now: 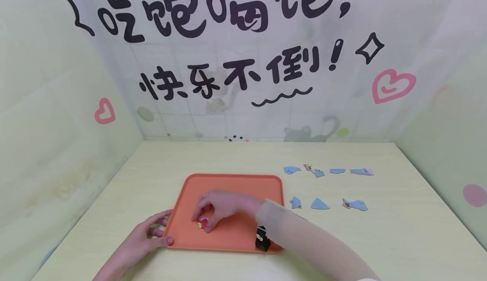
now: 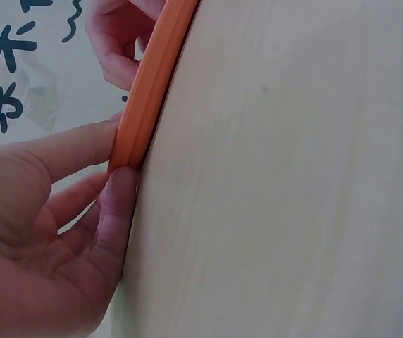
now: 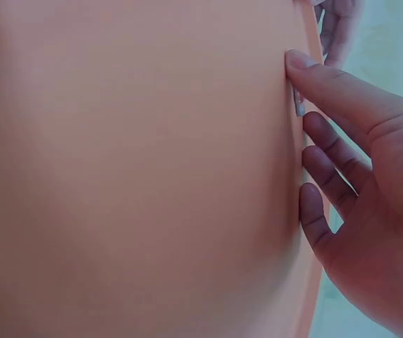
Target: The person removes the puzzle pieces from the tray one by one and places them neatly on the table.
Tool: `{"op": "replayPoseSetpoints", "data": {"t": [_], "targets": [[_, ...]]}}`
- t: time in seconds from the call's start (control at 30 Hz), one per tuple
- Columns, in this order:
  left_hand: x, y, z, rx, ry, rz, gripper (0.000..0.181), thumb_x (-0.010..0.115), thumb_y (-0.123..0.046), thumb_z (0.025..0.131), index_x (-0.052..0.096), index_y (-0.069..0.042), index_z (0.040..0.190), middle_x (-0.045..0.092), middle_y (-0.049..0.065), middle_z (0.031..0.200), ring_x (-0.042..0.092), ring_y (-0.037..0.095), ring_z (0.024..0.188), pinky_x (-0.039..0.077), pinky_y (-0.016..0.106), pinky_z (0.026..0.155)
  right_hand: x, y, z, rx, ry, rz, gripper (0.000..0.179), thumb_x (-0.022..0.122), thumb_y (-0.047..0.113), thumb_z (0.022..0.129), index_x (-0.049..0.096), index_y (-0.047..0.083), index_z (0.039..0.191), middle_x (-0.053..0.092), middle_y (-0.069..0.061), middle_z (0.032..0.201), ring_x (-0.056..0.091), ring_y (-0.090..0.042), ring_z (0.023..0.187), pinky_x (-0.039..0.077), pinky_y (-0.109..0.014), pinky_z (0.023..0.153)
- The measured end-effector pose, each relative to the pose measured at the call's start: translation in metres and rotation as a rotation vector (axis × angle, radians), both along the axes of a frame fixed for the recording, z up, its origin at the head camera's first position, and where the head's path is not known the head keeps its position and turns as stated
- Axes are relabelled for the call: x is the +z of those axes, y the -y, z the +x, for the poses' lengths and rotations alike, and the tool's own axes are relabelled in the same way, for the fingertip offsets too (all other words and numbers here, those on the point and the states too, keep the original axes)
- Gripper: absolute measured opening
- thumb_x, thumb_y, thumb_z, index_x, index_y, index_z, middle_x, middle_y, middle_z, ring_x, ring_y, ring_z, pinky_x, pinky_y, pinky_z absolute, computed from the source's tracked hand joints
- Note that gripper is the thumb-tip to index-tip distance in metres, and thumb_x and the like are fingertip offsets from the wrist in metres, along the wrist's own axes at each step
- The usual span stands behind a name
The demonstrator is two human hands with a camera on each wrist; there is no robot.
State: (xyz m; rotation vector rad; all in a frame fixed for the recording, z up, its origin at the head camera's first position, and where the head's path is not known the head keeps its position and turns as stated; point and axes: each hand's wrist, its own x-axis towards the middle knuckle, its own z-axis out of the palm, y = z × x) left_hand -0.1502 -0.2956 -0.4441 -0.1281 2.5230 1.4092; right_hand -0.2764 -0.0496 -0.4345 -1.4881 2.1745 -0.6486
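Observation:
An orange tray [image 1: 236,184] lies on the table. My left hand [image 1: 146,235] grips its left edge near the front corner; in the left wrist view the thumb and fingers pinch the orange rim [image 2: 149,91]. Over the tray's left half, my right hand [image 1: 224,204] has thumb and fingers around a small red and yellow puzzle piece [image 1: 203,224] on its surface. The right wrist view shows the piece [image 3: 299,105] edge-on, between the thumb and the fingertips. A black puzzle piece [image 1: 262,241] rests near the tray's front right corner, partly covered by the right sleeve [image 1: 289,226].
Right of the tray, light blue puzzle pieces lie on the table in two rows, among them a far left piece [image 1: 291,170] and a triangular one [image 1: 320,204]. A printed wall [image 1: 243,116] stands behind the table, with side walls left and right.

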Motion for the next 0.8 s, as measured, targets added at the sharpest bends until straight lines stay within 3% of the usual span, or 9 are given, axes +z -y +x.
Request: {"op": "replayPoseSetpoints", "data": {"t": [0.5,0.8], "targets": [[-0.0027,0.0020,0.0007,-0.017,-0.021,-0.016,0.083,0.081,-0.020,0.081,0.038,-0.008,0.151,0.052,0.014,0.128,0.058,0.011,0.090,0.046,0.021,0.076,-0.0064,-0.0041,0.0014,0.008,-0.046,-0.046,0.038,0.081,0.029,0.082,0.070,0.021,0.117,0.063,0.007,0.115,0.049,0.001,0.105,0.037,-0.010,0.091],[-0.0016,0.0011,0.0007,-0.027,-0.031,0.010,0.083,0.080,-0.017,0.081,0.038,-0.006,0.151,0.051,0.016,0.127,0.059,0.011,0.090,0.046,0.021,0.076,-0.0036,-0.0048,0.0035,0.019,-0.032,-0.032,0.031,0.078,0.019,0.082,0.068,0.017,0.112,0.063,0.007,0.107,0.050,0.000,0.097,0.040,-0.009,0.087]]}}
